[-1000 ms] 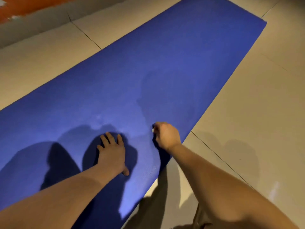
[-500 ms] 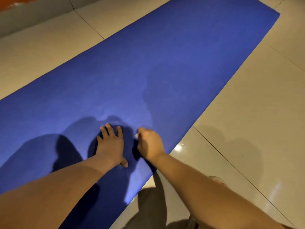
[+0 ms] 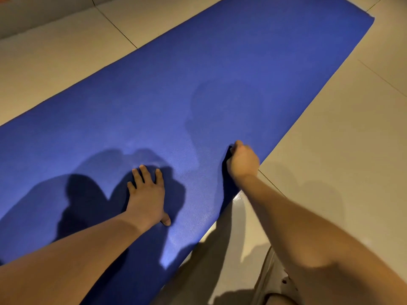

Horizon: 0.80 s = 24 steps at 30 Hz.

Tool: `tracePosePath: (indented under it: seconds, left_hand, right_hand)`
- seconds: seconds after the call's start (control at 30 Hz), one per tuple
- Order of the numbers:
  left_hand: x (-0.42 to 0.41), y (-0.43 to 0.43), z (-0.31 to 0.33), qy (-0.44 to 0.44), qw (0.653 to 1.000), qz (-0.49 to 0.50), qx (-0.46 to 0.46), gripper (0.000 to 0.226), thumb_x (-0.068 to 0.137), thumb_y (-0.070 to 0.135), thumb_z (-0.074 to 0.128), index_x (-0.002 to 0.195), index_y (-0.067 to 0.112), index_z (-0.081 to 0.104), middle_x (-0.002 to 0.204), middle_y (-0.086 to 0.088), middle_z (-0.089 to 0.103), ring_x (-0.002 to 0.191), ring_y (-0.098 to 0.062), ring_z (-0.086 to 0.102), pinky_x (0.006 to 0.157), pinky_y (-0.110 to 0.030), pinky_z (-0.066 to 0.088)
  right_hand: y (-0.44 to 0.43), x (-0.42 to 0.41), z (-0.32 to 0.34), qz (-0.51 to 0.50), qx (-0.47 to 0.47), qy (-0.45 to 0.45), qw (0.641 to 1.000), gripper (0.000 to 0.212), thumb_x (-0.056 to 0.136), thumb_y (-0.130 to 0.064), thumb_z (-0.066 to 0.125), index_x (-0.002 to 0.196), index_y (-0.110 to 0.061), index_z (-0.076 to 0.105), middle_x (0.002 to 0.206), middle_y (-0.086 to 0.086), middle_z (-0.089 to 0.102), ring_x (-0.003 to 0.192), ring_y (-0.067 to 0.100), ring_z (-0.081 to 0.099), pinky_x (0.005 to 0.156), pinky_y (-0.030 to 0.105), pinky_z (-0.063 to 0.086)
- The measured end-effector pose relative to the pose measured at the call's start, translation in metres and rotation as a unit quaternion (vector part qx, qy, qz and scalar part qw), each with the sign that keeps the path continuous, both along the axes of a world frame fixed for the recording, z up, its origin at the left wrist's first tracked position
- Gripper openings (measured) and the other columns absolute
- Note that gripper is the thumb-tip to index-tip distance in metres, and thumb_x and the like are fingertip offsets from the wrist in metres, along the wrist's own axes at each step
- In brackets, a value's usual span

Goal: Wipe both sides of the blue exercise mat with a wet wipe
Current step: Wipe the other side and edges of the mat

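The left hand [image 3: 146, 194] lies flat on the blue exercise mat [image 3: 253, 62], fingers spread. The right hand [image 3: 242, 160] is curled into a fist on the mat near its right edge; I cannot tell whether it grips anything. The mat lies unrolled on the beige tiled floor [image 3: 330, 150], running from near left to far right.

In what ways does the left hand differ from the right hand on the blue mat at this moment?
The left hand lies flat with fingers spread; the right hand is curled like a fist. The left hand rests further in on the blue mat; the right hand sits close to its right edge. Whether the right hand holds a wipe is hidden. Both are on the mat, backs upward.
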State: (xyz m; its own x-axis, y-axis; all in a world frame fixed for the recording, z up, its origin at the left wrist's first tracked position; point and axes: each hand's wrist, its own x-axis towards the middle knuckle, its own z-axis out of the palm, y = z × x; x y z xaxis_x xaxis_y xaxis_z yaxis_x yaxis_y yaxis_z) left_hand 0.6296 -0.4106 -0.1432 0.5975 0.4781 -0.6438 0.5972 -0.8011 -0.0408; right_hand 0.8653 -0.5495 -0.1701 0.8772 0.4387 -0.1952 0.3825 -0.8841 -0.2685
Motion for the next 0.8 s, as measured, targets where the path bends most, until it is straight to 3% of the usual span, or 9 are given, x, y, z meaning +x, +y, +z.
tracePosePath:
  seconds: [0.17,0.3,0.37,0.43,0.57,0.67,0.8]
  left_hand:
    - [0.003,-0.002,0.005,0.015,1.000,-0.007,0.016,0.156,0.059,0.069,0.085,0.158,0.004,-0.017,0.159,-0.037,-0.012,0.149,-0.057,-0.003,0.120,-0.061,0.023]
    - [0.007,-0.004,0.004,0.027,0.999,-0.007,0.025,0.158,0.057,0.071,0.085,0.157,0.002,-0.016,0.159,-0.039,-0.009,0.149,-0.058,0.000,0.119,-0.061,0.026]
    - [0.008,-0.004,0.004,0.034,0.999,-0.007,0.021,0.158,0.058,0.069,0.086,0.157,0.002,-0.017,0.159,-0.039,-0.010,0.149,-0.058,-0.001,0.119,-0.061,0.026]
    - [0.008,-0.004,0.002,0.032,0.999,-0.006,0.017,0.157,0.059,0.067,0.087,0.157,0.002,-0.017,0.159,-0.038,-0.011,0.149,-0.057,-0.002,0.119,-0.062,0.025]
    - [0.006,-0.001,0.000,0.023,1.000,-0.003,0.008,0.157,0.058,0.064,0.089,0.157,0.003,-0.017,0.159,-0.038,-0.013,0.149,-0.057,-0.004,0.119,-0.062,0.022]
    - [0.006,-0.002,0.000,0.021,1.000,-0.005,0.017,0.158,0.056,0.067,0.088,0.157,0.003,-0.016,0.159,-0.038,-0.012,0.149,-0.057,-0.003,0.119,-0.062,0.023]
    - [0.006,-0.004,0.002,0.024,0.999,-0.006,0.022,0.159,0.055,0.068,0.088,0.157,0.003,-0.015,0.159,-0.038,-0.009,0.149,-0.057,-0.001,0.119,-0.062,0.024]
  right_hand:
    - [-0.003,-0.106,-0.003,0.155,0.034,0.036,0.987,0.023,0.089,-0.017,0.051,0.110,-0.016,0.060,0.096,0.008,0.063,0.079,0.034,0.059,0.060,0.037,0.043]
    - [-0.022,-0.092,0.001,0.309,0.013,0.031,0.950,0.035,0.087,-0.021,0.056,0.122,-0.023,0.060,0.105,0.004,0.064,0.093,0.032,0.063,0.066,0.040,0.053]
    - [-0.028,-0.049,0.002,0.247,-0.004,0.014,0.969,0.040,0.085,-0.019,0.056,0.124,-0.026,0.061,0.112,0.003,0.063,0.101,0.030,0.062,0.074,0.038,0.054]
    - [-0.032,0.006,0.002,0.120,-0.021,-0.011,0.992,0.032,0.090,-0.020,0.055,0.120,-0.022,0.064,0.114,0.008,0.061,0.102,0.034,0.061,0.077,0.039,0.051]
    - [-0.033,0.065,-0.001,-0.046,-0.027,0.012,0.998,0.018,0.088,-0.016,0.056,0.104,-0.012,0.063,0.111,0.016,0.061,0.097,0.040,0.061,0.068,0.039,0.043]
    - [-0.022,0.022,-0.004,-0.047,0.011,0.002,0.999,0.017,0.087,-0.012,0.053,0.102,-0.010,0.060,0.106,0.014,0.060,0.093,0.037,0.059,0.066,0.037,0.041]
    - [-0.015,-0.078,-0.007,0.046,0.058,0.002,0.997,0.012,0.088,-0.014,0.050,0.097,-0.015,0.058,0.098,0.006,0.059,0.088,0.030,0.054,0.060,0.035,0.036]
